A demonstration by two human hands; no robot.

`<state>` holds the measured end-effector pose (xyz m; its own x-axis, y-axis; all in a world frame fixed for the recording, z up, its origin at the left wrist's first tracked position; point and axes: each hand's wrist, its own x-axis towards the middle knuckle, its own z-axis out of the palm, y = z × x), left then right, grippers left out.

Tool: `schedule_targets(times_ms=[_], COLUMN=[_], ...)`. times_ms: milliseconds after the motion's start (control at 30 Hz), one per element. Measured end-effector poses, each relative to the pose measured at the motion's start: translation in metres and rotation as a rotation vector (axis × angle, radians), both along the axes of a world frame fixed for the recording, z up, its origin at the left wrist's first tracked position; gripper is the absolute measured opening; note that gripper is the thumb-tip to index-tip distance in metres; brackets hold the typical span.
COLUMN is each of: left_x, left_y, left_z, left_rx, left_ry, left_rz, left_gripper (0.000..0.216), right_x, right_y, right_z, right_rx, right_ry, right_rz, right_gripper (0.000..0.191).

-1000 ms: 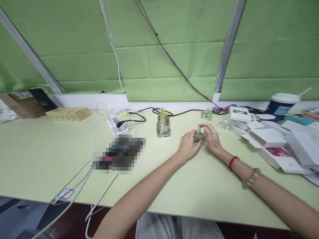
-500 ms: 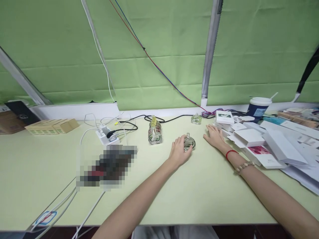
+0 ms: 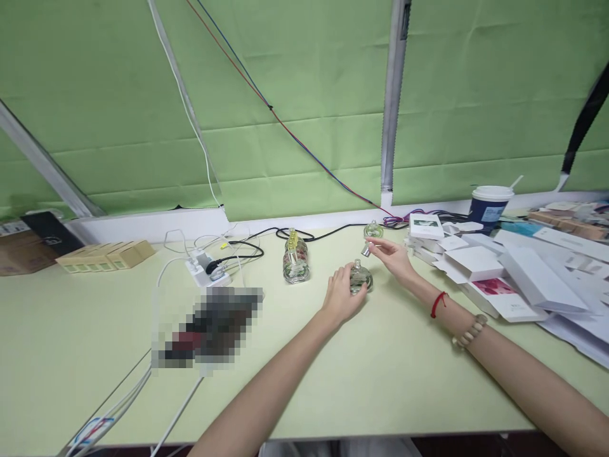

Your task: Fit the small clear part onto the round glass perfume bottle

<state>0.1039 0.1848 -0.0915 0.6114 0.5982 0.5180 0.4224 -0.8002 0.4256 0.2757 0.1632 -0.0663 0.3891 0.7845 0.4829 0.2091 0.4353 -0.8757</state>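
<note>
My left hand (image 3: 341,292) is closed around the left side of a round glass perfume bottle (image 3: 361,279), which stands upright on the table with its neck uncovered. Just above and to the right of that neck, my right hand (image 3: 394,257) pinches a small silver cap (image 3: 366,249) between thumb and fingers. The cap is tilted and apart from the bottle. Behind the cap stands another round perfume bottle (image 3: 373,229), partly hidden by my fingers. Further left, several glass bottles with yellowish tops (image 3: 295,263) stand in a row one behind another.
White cartons and papers (image 3: 516,285) are heaped on the right, with a lidded blue cup (image 3: 490,206) behind them. A power strip (image 3: 204,266) with cables lies left of the bottles, near a blurred-out patch (image 3: 209,330). Tan boxes (image 3: 104,256) sit at the far left.
My right hand has moved left from beside the white cartons toward the bottle and now shows a silver cap in its fingers. My left hand stays on the bottle.
</note>
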Motion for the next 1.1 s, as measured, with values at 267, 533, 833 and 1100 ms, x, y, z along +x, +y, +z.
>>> schedule_targets(times_ms=[267,533,833,1100], left_x=[0.002,0.002,0.002,0.001], left_y=[0.001,-0.001,-0.010,-0.011], left_z=[-0.004,-0.004,-0.004,-0.004], left_rx=[0.010,0.007,0.000,-0.008], left_ry=[0.000,0.005,0.050,0.081], left_rz=[0.011,0.017,0.056,0.059], left_gripper=[0.046,0.043,0.041,0.041], right_x=[-0.017,-0.028,-0.028,-0.034], right_y=[-0.011,-0.010,-0.010,-0.009], right_z=[0.007,-0.004,-0.013,-0.019], right_rx=[0.070,0.034,0.022,0.084], right_ry=[-0.282,-0.255,-0.037,-0.040], right_rz=[0.135,0.104,0.082,0.019], right_gripper=[0.031,0.027,0.026,0.027])
